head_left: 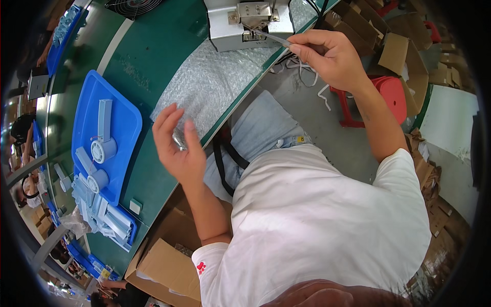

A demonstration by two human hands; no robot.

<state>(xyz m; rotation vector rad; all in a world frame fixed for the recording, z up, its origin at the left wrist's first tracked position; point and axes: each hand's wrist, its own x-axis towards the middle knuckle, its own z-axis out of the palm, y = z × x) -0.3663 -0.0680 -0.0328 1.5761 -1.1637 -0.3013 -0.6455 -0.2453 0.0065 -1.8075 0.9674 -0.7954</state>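
Green workbench (138, 69) in a busy shop, cardboard boxes around, red plastic stool (393, 97) on the floor behind and below the right fingers.

Head view, only one. Right hand (327, 57): thumb and index pinch the rear end of a slim grey metal tweezer-like tool (277, 39). It runs left from those fingertips, its far end at the mouth of a silver box-shaped metal bench machine (225, 39). Can't tell if the tip touches or grips anything; too small.

Left hand (180, 159): fingers spread and loose, nothing visibly gripped. It's over the bench edge, well apart from the machine. Glossy patch between thumb and fingers looks like the clear bubble-wrap sheet (207, 77), which spreads ahead of those fingers toward the machine.

Left of the left fingers: blue plastic tray (88, 105) with two pale-blue round-headed parts with long box-shaped handles (103, 147). Nearer the body from there, a heap of pale-blue plastic pieces (97, 211).

On doing this well, my read: hold the tool closer to its tip for control, steady the right wrist, work in line with the slot instead of prying sideways. Left fingers could brace the machine body, clear of its moving parts.
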